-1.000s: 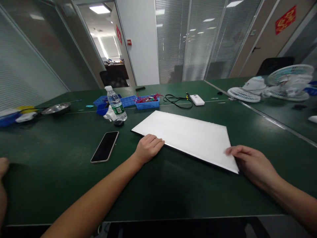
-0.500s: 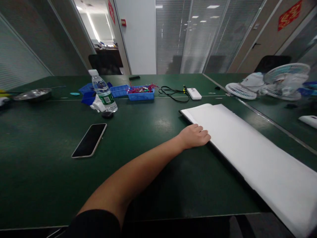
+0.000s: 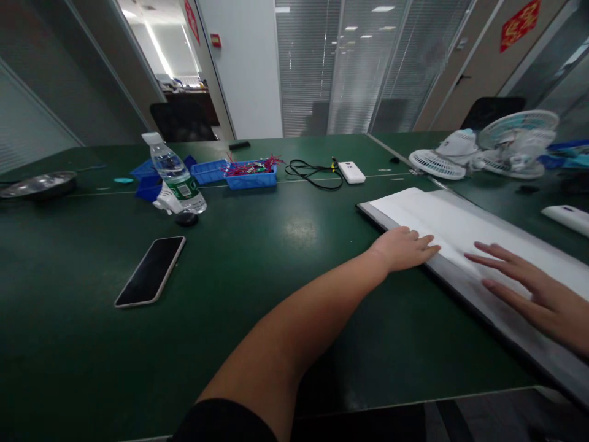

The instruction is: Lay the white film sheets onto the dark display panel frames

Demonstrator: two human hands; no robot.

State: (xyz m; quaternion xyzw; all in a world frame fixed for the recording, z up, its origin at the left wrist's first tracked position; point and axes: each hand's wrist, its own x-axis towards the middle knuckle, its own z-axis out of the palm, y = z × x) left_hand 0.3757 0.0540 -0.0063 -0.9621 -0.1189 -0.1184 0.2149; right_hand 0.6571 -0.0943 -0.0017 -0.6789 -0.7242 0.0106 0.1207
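Observation:
At the right of the table lies a large white sheet (image 3: 464,218) on a flat grey board (image 3: 478,307) with a dark edge. A grey strip of the board shows along the side facing me. My left hand (image 3: 407,247) rests at the sheet's left edge, fingers stretched out over it. Coming in from the right, my right hand (image 3: 529,288) is spread low over the sheet's near border. Whether its fingers touch the surface, I cannot tell. Neither hand grips anything.
On the green table (image 3: 294,344), a phone (image 3: 151,271) lies at left. Behind it are a mouse (image 3: 186,219), a tilted water bottle (image 3: 175,175) and blue trays (image 3: 251,179). Further right come a black cable (image 3: 317,175), a white power bank (image 3: 351,172) and fan parts (image 3: 442,162).
The white sheet has shifted right on the board, baring the grey strip. My left hand has moved right and its fingers have straightened. My right hand has come into view.

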